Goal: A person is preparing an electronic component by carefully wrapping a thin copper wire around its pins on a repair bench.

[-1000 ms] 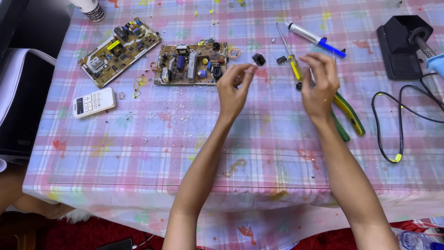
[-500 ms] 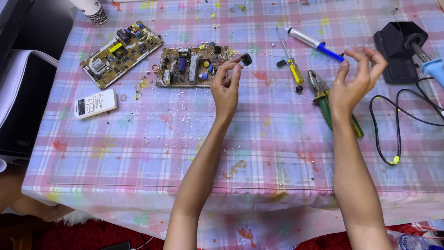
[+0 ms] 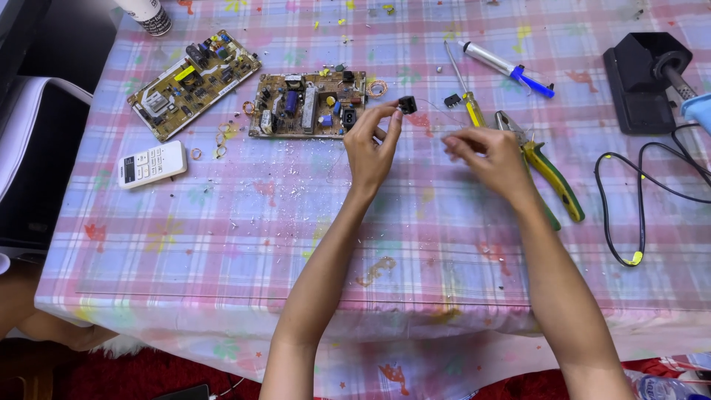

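Small black block-shaped electronic component (image 3: 406, 104) sits pinched between the thumb and fingertips of the left hand (image 3: 370, 144), raised above the table just above the middle of the frame. A very thin wire runs from it toward the right hand (image 3: 485, 154), whose fingers are curled together in a pinch, apparently on that wire, though the grip point is too fine to make out. Both forearms reach up from the bottom edge.

Just left of the component lies a brown rectangular circuit board (image 3: 307, 104) crowded with parts; a second, tilted brown circuit board (image 3: 194, 83) lies in the upper left. Below that one rests a white remote control (image 3: 152, 164).

Right of the hands, a yellow-handled screwdriver (image 3: 466, 92) and green-and-yellow-handled pliers (image 3: 544, 170) lie on the pink and blue checked tablecloth (image 3: 222, 244). A white and blue pen-shaped tool (image 3: 507, 68) sits near the top centre. A black soldering iron stand (image 3: 644, 81) occupies the upper right, with a black cable (image 3: 618, 215) looping below it.
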